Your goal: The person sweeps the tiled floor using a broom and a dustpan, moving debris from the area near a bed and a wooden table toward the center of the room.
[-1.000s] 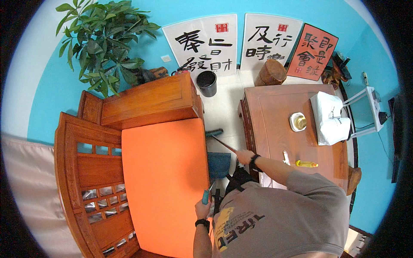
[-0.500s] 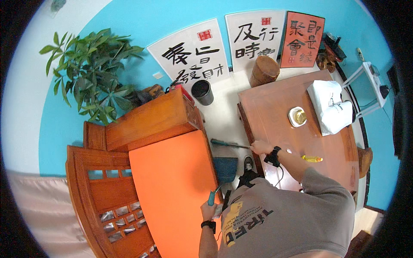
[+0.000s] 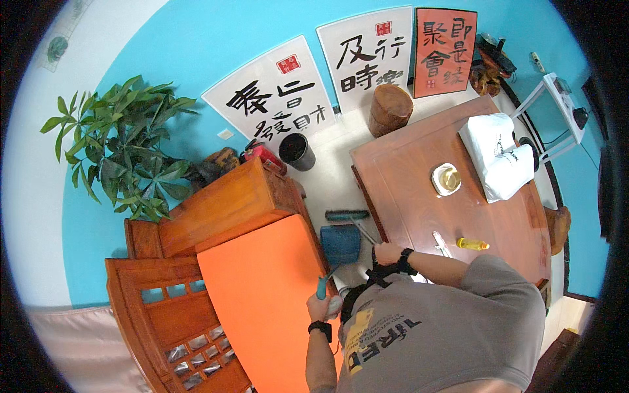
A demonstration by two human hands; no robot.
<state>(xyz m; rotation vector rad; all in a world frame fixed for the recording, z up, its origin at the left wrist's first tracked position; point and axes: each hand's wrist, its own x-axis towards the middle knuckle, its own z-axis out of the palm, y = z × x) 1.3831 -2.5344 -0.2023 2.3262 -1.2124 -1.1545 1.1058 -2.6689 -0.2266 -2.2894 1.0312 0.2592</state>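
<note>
In my left hand (image 3: 320,306), fingers wrapped round its teal handle, is a blue dustpan (image 3: 341,244), which sits low between the orange-cushioned bench and the wooden table. A broom (image 3: 346,215) with a wide dark teal brush head rests on the pale floor just beyond the dustpan's front edge. Its thin shaft slants back to my right hand (image 3: 388,253), closed on it beside the table's near left corner. Any debris in the dustpan is too small to make out.
On the right, the wooden table (image 3: 406,177) bears an ashtray (image 3: 447,179), a white bag (image 3: 501,157) and a yellow bottle (image 3: 473,244). The bench (image 3: 262,288) borders the left. Ahead stand a black bin (image 3: 297,154) and a wooden stump stool (image 3: 390,111).
My right hand has drawn back and left. The broom head has swung round to lie crosswise in front of the dustpan. My left hand keeps its hold on the dustpan.
</note>
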